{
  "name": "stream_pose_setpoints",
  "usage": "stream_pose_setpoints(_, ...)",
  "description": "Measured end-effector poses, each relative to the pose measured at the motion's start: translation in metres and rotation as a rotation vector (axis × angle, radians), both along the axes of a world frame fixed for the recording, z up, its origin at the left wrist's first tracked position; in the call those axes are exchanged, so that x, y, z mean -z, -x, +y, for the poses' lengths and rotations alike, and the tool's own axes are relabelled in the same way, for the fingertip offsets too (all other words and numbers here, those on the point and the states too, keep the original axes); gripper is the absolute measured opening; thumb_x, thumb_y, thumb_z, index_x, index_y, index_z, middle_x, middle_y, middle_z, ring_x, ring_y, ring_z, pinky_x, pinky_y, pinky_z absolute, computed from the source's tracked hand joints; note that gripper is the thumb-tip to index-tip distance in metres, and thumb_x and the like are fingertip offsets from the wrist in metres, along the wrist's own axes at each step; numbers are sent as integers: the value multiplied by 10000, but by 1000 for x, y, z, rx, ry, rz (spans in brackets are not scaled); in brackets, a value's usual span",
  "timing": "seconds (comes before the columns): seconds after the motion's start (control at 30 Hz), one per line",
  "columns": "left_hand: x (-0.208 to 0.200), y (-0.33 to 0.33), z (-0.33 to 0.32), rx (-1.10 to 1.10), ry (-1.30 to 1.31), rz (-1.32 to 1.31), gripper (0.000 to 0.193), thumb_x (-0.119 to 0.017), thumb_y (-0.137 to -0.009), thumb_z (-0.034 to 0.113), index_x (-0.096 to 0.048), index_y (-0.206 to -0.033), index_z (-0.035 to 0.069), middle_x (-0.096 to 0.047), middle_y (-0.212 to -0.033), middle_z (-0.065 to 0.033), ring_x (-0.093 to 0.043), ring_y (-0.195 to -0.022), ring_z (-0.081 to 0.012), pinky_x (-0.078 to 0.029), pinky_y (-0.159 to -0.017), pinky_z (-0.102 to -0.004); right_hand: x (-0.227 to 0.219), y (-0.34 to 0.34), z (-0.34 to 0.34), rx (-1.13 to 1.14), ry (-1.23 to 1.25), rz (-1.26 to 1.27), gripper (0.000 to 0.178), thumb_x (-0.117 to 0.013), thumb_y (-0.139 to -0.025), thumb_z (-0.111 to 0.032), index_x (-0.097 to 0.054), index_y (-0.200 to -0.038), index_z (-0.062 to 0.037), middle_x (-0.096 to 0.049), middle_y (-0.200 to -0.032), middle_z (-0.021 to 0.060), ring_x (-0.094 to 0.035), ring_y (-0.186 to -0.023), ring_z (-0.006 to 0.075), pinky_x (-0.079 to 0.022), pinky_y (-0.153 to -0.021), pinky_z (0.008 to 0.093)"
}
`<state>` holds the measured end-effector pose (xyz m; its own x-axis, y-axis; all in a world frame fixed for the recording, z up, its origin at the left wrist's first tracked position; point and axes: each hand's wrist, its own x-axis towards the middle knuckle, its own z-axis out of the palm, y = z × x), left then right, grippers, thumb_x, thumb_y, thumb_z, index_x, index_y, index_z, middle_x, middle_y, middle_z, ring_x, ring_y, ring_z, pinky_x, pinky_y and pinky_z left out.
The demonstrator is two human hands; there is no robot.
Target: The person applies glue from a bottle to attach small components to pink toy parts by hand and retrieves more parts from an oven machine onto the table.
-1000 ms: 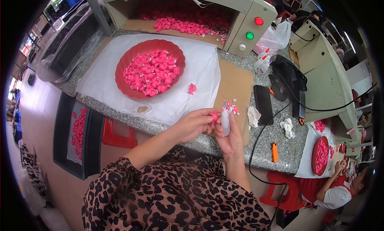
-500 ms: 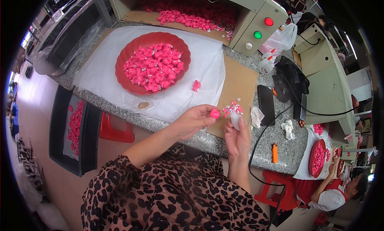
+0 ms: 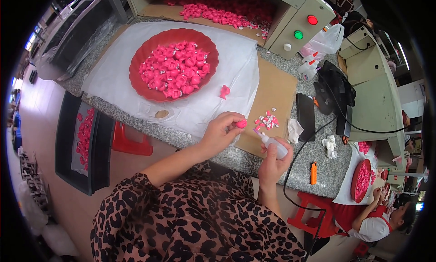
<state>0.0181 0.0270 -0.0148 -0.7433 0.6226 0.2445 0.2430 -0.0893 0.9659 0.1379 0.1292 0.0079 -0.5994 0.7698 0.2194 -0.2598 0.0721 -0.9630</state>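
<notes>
My left hand [image 3: 222, 131] pinches a small pink plastic figure piece [image 3: 241, 124] between thumb and fingertips, over the table's near edge. Close to its right, my right hand [image 3: 274, 164] is closed around a small translucent squeeze bottle [image 3: 275, 146]. The bottle's thin nozzle tilts up and left toward the pink piece, a short gap apart from it. Beyond the bottle lies a scatter of tiny pink and white bits [image 3: 268, 121] on the brown cardboard [image 3: 272, 82]. A single pink piece [image 3: 225, 92] rests on the white paper [image 3: 102, 73].
A scalloped red bowl [image 3: 136, 82] heaped with pink pieces stands on the paper. Behind it is a cream machine [image 3: 299, 17] holding more pieces. To the right lie a phone [image 3: 305, 116], crumpled tissues [image 3: 294, 130], an orange lighter [image 3: 313, 173] and a black cable. A co-worker [image 3: 374, 219] sits further right.
The squeeze bottle has tipped so its nozzle now points up-left toward the pink piece. My left hand has moved slightly left and up with the piece.
</notes>
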Motion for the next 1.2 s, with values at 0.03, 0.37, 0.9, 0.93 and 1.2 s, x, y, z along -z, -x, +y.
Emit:
stream_pose_setpoints(0.03,0,-1,0,1,2,-2,175,-613,-717,-5,-563,-884,0,-557,-920,-53,-449,-641,-60,-401,-594,-187,2,-1,-1,16,-147,-9,192,-523,-817,-104,-414,-936,-1,-498,-894,119,-521,-682,142,-429,-572,223)
stream_pose_setpoints(0.37,1,-2,1,-51,5,79,164,-624,-701,2,-574,-858,9,-565,-933,-77,-469,-631,-77,-415,-582,-196,11,-4,1,-13,-434,-78,184,-526,-808,-67,-405,-927,3,-458,-914,108,-515,-747,145,-457,-654,233)
stream_pose_setpoints(0.9,0,-4,1,-76,17,115,167,-625,-701,8,-580,-861,16,-565,-944,-90,-476,-624,-88,-419,-571,-202,6,-5,-1,-42,-427,-92,233,-572,-772,-31,-421,-943,17,-480,-906,136,-479,-791,170,-402,-698,239)
stream_pose_setpoints(0.93,0,-4,1,-76,18,115,167,-625,-701,8,-580,-861,16,-565,-944,-90,-476,-624,-88,-419,-571,-202,6,-5,-1,-46,-412,-93,235,-574,-771,-32,-421,-942,16,-480,-905,137,-478,-789,170,-402,-695,238)
stream_pose_setpoints(1.2,1,-3,2,-85,-2,127,167,-629,-698,8,-579,-857,16,-568,-936,-88,-469,-613,-87,-416,-571,-203,9,-4,-1,-26,-465,-85,240,-579,-769,-39,-419,-939,15,-483,-896,139,-479,-770,168,-405,-680,240)
